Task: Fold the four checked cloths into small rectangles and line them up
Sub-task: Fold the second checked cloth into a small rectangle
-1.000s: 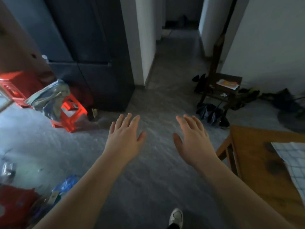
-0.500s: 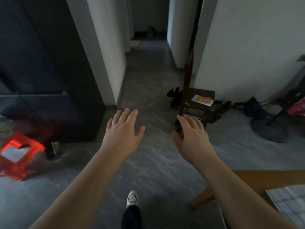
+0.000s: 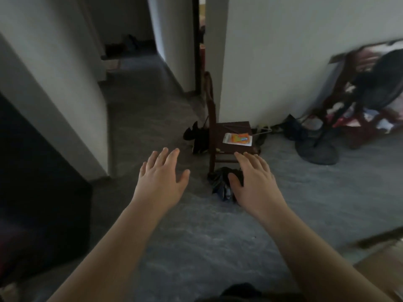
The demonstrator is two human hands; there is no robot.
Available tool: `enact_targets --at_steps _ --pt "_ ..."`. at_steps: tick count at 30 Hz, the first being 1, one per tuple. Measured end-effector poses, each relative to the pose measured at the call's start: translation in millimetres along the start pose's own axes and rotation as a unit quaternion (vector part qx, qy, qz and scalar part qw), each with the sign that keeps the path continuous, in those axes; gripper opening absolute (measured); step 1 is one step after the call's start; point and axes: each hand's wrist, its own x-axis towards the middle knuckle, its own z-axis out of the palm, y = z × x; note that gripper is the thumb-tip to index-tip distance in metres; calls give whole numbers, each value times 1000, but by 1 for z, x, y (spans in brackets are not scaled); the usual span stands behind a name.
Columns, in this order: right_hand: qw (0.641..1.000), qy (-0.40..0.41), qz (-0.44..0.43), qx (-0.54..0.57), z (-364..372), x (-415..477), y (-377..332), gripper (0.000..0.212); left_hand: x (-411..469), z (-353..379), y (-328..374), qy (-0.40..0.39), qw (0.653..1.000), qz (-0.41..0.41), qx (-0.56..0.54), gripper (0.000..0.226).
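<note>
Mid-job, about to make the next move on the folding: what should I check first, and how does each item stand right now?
1. Left hand free, fingers straight: ok.
2. Right hand free, fingers straight: ok.
3. Checked cloths in view: not ok, none visible.
4. Brown wooden table under the hands: not ok, only a blurred corner at lower right.
5. Grey floor ahead free of obstacles: not ok, dark wooden chair and black bag lie close ahead.
6. Cloths already folded: cannot tell.
</note>
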Motion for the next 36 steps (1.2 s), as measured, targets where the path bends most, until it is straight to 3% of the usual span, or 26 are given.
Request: enact_targets --at_steps 9,20,27,36 --pt "996 29 77 18 -3 124 76 66 169 37 56 -38 996 72 25 72" --pt "981 76 175 18 -61 246 227 66 350 101 226 -91 975 196 60 69" --pt "936 126 327 16 -104 232 331 68 401 175 374 -174 916 354 69 70" --pt "831 189 523 26 -150 203 463 66 434 276 579 -226 813 532 62 71"
